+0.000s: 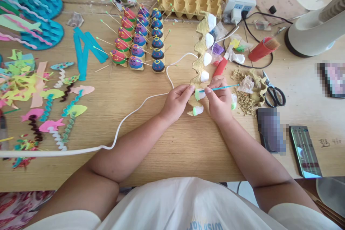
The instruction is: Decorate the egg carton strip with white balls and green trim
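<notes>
An egg-carton strip (199,63) runs front to back, its cups carrying white clay (207,59); the two nearest cups also show light green. My left hand (178,101) pinches the left edge of this strip near its front end. In my closed right hand (219,101) is a thin blue tool (225,87), its left end against the white and green clay of the second-nearest cup. A small clear bag with green in it (233,101) lies beside my right hand, partly hidden by it.
Painted egg-cup figures (139,39) stand behind left, near paper fish (52,125). A white cable (134,109) crosses the table. Scissors (274,92), carton scraps (246,97), two phones (305,152), a red cup of sticks (261,51) and a power strip (239,5) are rightward.
</notes>
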Demonstrator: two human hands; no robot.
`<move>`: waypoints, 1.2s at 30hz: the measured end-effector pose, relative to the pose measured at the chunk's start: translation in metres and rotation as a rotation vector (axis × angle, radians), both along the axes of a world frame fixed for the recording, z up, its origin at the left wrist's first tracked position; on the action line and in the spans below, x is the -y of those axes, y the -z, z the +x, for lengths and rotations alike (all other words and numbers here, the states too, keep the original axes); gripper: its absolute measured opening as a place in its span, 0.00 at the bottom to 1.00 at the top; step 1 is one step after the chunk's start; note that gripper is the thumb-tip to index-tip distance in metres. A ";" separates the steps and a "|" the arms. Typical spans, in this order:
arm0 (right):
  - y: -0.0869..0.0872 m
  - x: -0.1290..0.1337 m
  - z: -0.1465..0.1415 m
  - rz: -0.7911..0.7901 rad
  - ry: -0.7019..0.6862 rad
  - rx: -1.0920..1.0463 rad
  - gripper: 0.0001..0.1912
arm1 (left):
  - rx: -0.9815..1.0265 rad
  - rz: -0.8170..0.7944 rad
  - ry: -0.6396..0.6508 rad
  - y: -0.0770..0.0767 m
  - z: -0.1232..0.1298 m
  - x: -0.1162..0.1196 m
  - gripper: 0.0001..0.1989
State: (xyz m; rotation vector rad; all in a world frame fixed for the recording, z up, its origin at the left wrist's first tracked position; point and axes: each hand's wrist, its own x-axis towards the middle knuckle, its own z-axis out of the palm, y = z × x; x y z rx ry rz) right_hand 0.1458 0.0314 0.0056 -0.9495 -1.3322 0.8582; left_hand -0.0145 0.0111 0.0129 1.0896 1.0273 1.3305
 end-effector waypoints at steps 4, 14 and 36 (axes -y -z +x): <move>0.001 0.000 0.000 -0.007 0.000 0.004 0.18 | 0.004 -0.016 -0.013 0.000 0.000 0.000 0.24; -0.002 0.001 0.000 0.006 0.004 0.025 0.16 | 0.012 0.014 0.001 -0.001 0.001 0.000 0.23; 0.000 0.000 -0.001 -0.011 0.010 -0.001 0.18 | -0.006 0.001 -0.014 0.002 0.002 -0.001 0.23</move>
